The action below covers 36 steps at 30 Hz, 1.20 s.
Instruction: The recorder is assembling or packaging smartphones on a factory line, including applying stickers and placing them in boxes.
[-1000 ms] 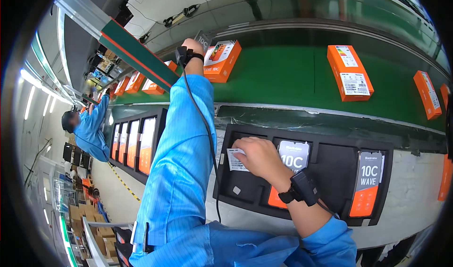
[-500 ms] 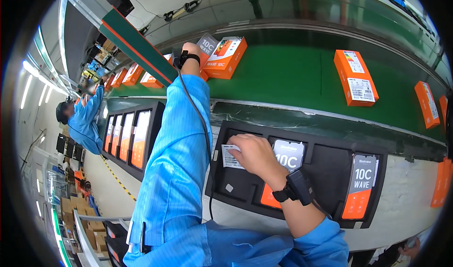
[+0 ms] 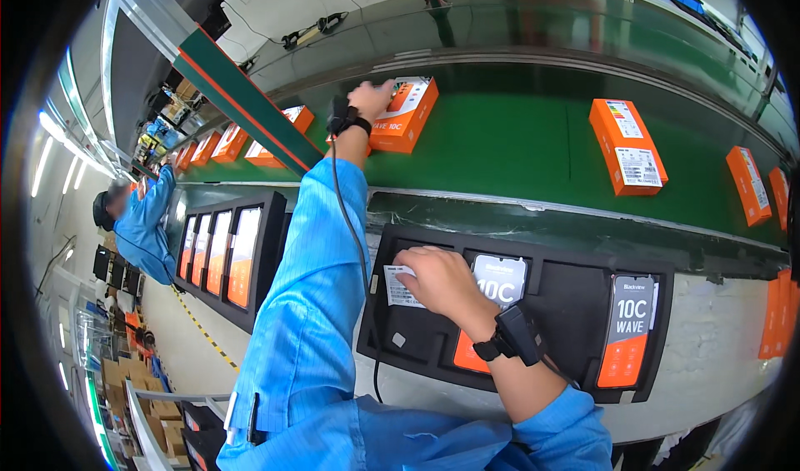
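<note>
My left hand (image 3: pixel 372 103) reaches over the green belt, its fingers stretched against the left edge of an orange and white box (image 3: pixel 408 113). A black strap with a cable circles that wrist. My right hand (image 3: pixel 440 278) is closed on a small white printed label (image 3: pixel 400 288), over the left end of a black tray (image 3: pixel 558 329). In the tray lie a phone with grey and orange film (image 3: pixel 500 279), partly hidden by my right hand and wrist, and another such phone (image 3: pixel 627 329) at the right.
More orange boxes stand on the green belt (image 3: pixel 508 129), one (image 3: pixel 627 146) at the right. A green post (image 3: pixel 242 96) slants beside my left arm. A second black tray (image 3: pixel 271 246) holds several phones at the left. A co-worker in blue (image 3: pixel 142 229) stands farther off.
The grey and orange phone that was in my left hand is out of sight. That hand has moved right, onto the box's edge. My right hand keeps the label over the tray.
</note>
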### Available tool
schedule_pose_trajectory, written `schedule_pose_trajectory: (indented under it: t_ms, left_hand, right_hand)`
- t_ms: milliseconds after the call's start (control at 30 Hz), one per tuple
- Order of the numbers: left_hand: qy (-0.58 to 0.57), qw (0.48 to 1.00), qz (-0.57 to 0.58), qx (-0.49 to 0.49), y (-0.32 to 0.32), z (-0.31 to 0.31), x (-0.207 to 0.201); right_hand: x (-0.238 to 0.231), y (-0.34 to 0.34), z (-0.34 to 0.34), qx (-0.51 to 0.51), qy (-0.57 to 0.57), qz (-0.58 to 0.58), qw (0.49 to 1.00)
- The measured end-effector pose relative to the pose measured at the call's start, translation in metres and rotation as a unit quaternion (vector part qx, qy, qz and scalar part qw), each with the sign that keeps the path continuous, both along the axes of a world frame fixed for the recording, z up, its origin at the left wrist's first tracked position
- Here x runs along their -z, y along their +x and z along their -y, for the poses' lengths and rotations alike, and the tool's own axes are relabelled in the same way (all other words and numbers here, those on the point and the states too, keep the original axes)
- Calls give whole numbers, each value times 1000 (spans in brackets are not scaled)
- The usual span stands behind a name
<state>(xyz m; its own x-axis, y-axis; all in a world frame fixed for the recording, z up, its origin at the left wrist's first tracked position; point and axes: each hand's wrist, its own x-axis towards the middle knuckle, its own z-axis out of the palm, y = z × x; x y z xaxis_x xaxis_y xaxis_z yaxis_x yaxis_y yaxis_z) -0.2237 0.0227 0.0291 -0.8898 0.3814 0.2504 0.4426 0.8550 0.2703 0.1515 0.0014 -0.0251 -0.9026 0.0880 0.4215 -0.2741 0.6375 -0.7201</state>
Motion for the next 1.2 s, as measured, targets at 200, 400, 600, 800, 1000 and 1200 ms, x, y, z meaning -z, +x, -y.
schedule_pose_trajectory:
  t_ms: [200,400,600,800,1000,1200]
  left_hand:
    - [-101,994,-35,-8,52,-28,42]
    - [-72,991,-85,70,91,-43,22]
    - [-106,993,-46,22,49,-12,-48]
    - [-169,985,-38,8,-7,21,-10]
    - [-116,993,7,34,-5,20,9]
    - [-87,996,-5,-2,12,13,44]
  right_hand:
    - [-9,-2,5,-24,18,47,998]
    - [-4,-2,-3,-14,24,44,999]
    - [-2,0,-4,-13,24,46,999]
    - [-2,-1,2,-19,19,45,999]
    - [-10,3,0,-28,25,60,998]
    - [-1,12,7,-28,107,18,994]
